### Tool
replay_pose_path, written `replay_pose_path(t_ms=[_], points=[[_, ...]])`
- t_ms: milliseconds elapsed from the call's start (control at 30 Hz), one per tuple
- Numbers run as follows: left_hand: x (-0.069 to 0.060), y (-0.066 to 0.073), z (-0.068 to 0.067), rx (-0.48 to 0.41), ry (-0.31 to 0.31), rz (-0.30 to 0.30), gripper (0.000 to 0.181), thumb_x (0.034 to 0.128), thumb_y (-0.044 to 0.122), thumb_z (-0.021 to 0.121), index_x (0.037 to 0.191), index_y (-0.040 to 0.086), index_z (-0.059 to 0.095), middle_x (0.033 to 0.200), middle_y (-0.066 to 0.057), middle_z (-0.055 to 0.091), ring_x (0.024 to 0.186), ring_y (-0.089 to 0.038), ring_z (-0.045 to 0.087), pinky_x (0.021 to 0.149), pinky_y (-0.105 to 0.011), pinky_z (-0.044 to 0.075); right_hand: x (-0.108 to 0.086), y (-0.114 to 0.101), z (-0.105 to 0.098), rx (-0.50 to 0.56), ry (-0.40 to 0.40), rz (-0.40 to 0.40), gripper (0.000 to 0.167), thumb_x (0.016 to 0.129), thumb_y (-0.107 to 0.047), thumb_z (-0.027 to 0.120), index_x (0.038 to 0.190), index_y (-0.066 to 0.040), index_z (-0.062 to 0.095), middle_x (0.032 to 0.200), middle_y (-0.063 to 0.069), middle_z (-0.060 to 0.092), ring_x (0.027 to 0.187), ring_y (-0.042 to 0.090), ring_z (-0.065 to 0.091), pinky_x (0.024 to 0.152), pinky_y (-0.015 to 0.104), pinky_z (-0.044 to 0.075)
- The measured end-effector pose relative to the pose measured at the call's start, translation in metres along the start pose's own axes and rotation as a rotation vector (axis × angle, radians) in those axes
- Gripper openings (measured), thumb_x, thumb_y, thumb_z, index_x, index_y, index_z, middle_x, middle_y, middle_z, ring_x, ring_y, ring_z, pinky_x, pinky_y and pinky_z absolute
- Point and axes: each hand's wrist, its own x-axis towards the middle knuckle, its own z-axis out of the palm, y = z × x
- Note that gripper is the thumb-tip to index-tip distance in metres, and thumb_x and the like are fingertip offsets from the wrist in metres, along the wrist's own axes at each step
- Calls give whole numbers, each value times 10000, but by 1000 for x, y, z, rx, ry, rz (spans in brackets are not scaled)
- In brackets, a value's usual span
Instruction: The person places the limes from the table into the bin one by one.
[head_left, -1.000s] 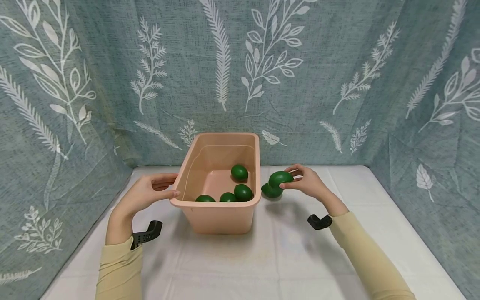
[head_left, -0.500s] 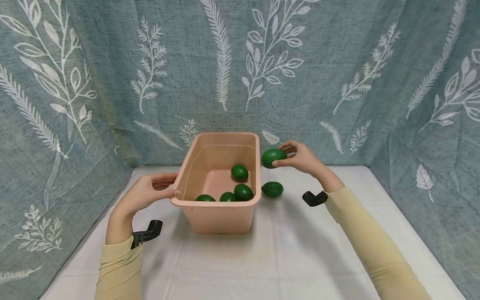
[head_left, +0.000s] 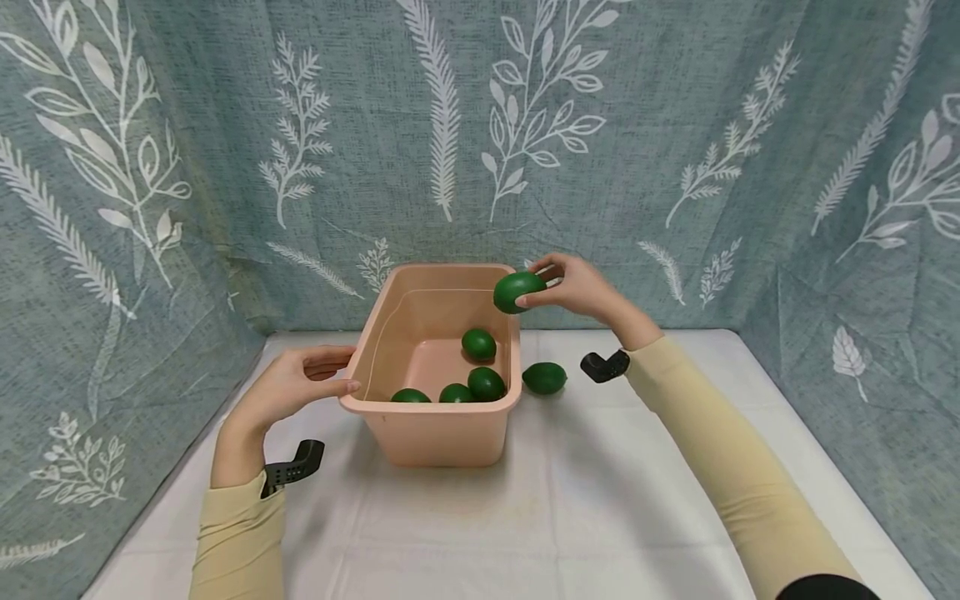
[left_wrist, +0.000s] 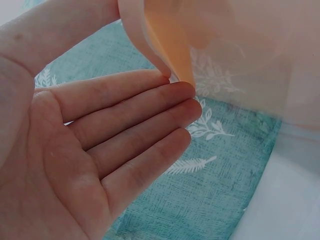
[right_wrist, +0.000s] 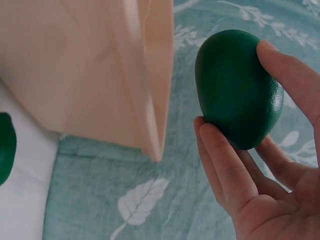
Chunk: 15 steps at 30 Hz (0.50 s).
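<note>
The pink plastic bin (head_left: 444,433) stands at the middle of the table. My left hand (head_left: 288,387) rests on its left rim near the front corner, fingers straight in the left wrist view (left_wrist: 95,135). My right hand (head_left: 573,287) holds a green oval fruit (head_left: 519,292) between thumb and fingertips, above the bin's right rim. In the right wrist view this fruit (right_wrist: 237,87) is smooth and egg-shaped. Inside the bin lie several similar green fruits, one toward the back (head_left: 478,344). Another green fruit (head_left: 545,378), with a pointed end, lies outside, beside the right wall.
White cloth (head_left: 465,533) covers the table. Blue-grey leaf-patterned fabric (head_left: 360,167) hangs behind it and along both sides. Black wrist mounts (head_left: 604,367) project from the sleeves. A dark round shape (head_left: 825,587) shows at the bottom right edge.
My right hand has lifted the green fruit off the table side and carried it up and left to the bin's right rim. My left hand and the bin have stayed put.
</note>
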Motion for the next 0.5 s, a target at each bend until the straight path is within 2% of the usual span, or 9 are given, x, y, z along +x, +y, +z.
replay_pose_path(t_ms=[500], points=[[1,-2,0,6,-1,-10,650,828,387,730,1363,85,516,1371,-141,525,1290,-370,464,1032,-526,453,20,-37,16,-47,-63,-47,599,763,-416,770,1259,-161,550,1247,97,569,1117,253,557,907,441,528]])
